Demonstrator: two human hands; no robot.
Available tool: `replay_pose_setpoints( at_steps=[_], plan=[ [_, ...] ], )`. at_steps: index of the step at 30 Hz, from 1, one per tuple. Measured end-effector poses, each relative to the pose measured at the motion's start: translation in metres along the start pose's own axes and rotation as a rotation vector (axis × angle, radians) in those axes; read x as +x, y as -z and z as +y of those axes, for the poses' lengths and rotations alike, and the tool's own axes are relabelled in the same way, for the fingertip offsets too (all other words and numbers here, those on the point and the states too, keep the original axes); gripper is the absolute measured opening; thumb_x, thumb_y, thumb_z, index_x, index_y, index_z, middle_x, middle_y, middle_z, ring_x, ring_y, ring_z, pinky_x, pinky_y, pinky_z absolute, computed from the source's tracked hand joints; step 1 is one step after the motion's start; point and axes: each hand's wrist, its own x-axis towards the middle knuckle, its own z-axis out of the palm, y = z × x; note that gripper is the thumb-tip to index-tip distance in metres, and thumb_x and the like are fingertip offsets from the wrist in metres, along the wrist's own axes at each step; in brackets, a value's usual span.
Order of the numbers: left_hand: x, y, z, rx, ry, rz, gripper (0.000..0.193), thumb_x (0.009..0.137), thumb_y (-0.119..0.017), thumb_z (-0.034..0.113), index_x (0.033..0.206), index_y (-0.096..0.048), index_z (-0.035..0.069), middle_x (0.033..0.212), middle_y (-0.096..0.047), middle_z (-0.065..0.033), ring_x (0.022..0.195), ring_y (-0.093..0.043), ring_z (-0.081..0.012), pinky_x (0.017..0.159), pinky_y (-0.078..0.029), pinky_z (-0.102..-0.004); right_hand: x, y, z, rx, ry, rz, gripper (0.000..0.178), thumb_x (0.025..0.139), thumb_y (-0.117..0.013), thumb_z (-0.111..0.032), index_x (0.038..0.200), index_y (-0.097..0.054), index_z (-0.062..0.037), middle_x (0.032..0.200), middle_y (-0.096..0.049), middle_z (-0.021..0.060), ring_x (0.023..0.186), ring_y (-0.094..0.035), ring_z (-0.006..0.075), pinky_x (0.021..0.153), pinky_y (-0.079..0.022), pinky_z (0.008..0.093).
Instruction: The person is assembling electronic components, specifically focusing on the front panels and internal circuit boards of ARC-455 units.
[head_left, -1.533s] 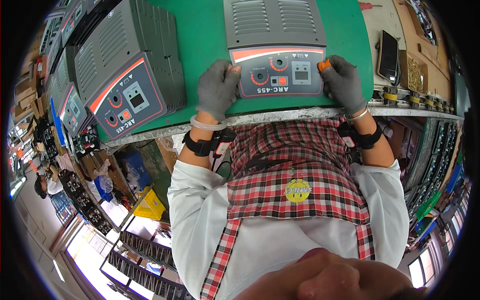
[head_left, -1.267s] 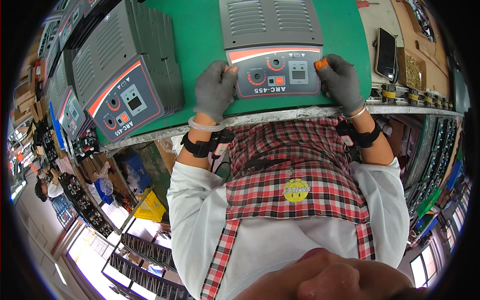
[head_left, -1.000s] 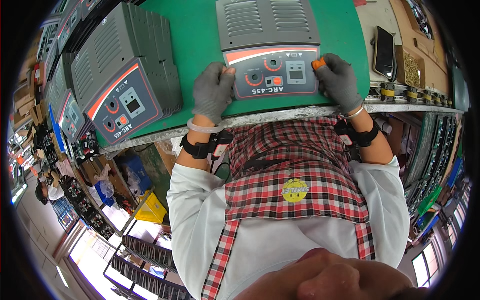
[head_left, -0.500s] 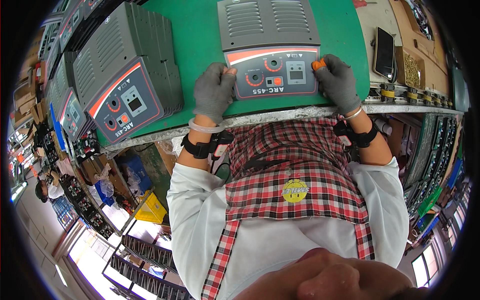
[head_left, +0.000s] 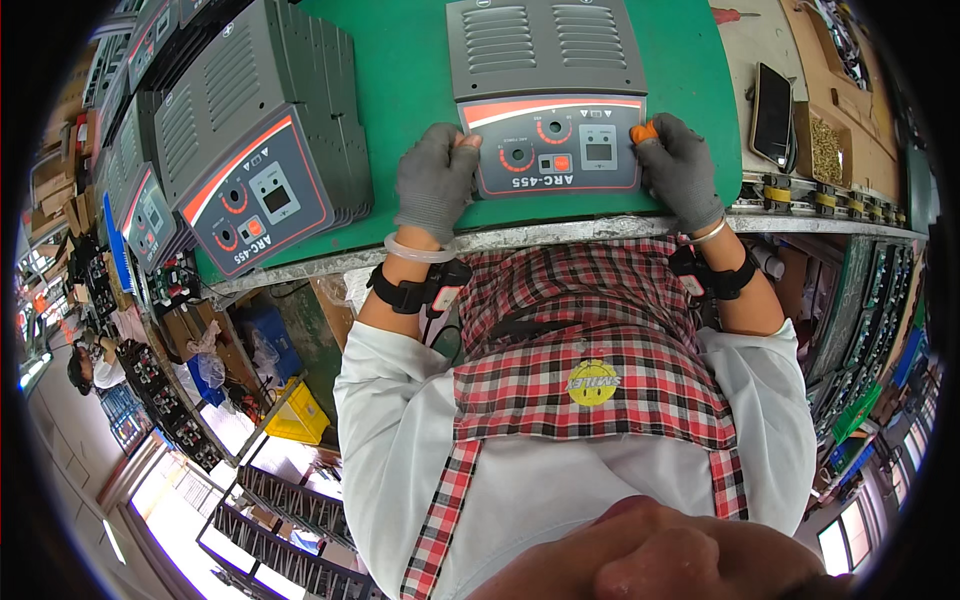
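2 curled hands (head_left: pixel 437 182), grey housing (head_left: pixel 548 92) between

a green lane on the table (head_left: pixel 405 65) lies clear between the stacked casings (head_left: pixel 258 140) to the left and the middle casing (head_left: pixel 550 102), narrowed by the left hand (head_left: pixel 437 182) at the near edge. another opens between that casing and the right edge, the right hand (head_left: pixel 681 174) blocking its near end.

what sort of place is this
Most likely a factory assembly workshop: a grey louvred housing with a printed front panel sits on a green-topped bench, closely packed matching housings stand to its left, and a yellow bin shows below.
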Motion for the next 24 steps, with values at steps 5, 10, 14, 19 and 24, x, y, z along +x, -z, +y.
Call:
replay_pose_setpoints(
  at_steps=[5, 10, 14, 19, 24],
  plan=[
    [0.0, 0.0004, -0.0005, 0.028, -0.017, 0.008, 0.022, 0.077, -0.056, 0.024, 0.074, -0.053, 0.003, 0.053, -0.052, -0.0096, 0.047, -0.054, -0.02, 0.046, -0.041, -0.0312, -0.0005, 0.0004, 0.0003, -0.001, 0.013, -0.007, 0.016, 0.076, -0.055, -0.014, 0.082, -0.052, 0.0003, 0.05, -0.05, 0.0052, 0.04, -0.047, 0.0088, 0.038, -0.038, 0.0245],
    [0.0001, 0.0004, -0.0002, 0.039, -0.013, 0.007, 0.022, 0.077, -0.057, 0.024, 0.074, -0.052, 0.002, 0.053, -0.052, -0.0094, 0.047, -0.054, -0.02, 0.047, -0.041, -0.0311, -0.0011, -0.0005, -0.0004, -0.037, 0.012, 0.013, 0.016, 0.077, -0.055, -0.015, 0.081, -0.052, -0.0003, 0.049, -0.049, 0.0052, 0.04, -0.047, 0.0092, 0.038, -0.037, 0.0248],
    [-0.0016, -0.0007, 0.0021, 0.01, -0.032, 0.019, 0.022, 0.077, -0.057, 0.023, 0.074, -0.052, 0.002, 0.053, -0.051, -0.0095, 0.046, -0.053, -0.0194, 0.046, -0.041, -0.0312, -0.0022, 0.0007, 0.0013, -0.004, 0.031, 0.01, 0.016, 0.077, -0.055, -0.015, 0.081, -0.052, -0.0005, 0.049, -0.049, 0.0054, 0.04, -0.048, 0.0095, 0.038, -0.038, 0.0248],
    [-0.0018, -0.0018, 0.0005, -0.067, -0.081, 0.041, 0.02, 0.079, -0.058, 0.015, 0.066, -0.048, 0.003, 0.05, -0.047, -0.0013, 0.038, -0.043, -0.0045, 0.033, -0.031, -0.0209, -0.0016, -0.0009, 0.0028, -0.021, 0.06, 0.015, 0.014, 0.075, -0.055, -0.014, 0.081, -0.053, -0.0013, 0.049, -0.05, 0.006, 0.04, -0.049, 0.0101, 0.039, -0.039, 0.0248],
    [-0.0004, -0.0024, -0.0004, -0.012, -0.098, 0.062, 0.02, 0.079, -0.058, 0.016, 0.066, -0.048, 0.003, 0.048, -0.046, -0.001, 0.037, -0.042, -0.0045, 0.033, -0.031, -0.0211, -0.0001, -0.0006, 0.0029, -0.074, 0.052, 0.027, 0.014, 0.074, -0.055, -0.013, 0.082, -0.053, -0.0015, 0.049, -0.05, 0.0064, 0.04, -0.05, 0.0109, 0.04, -0.04, 0.0252]
  ],
)
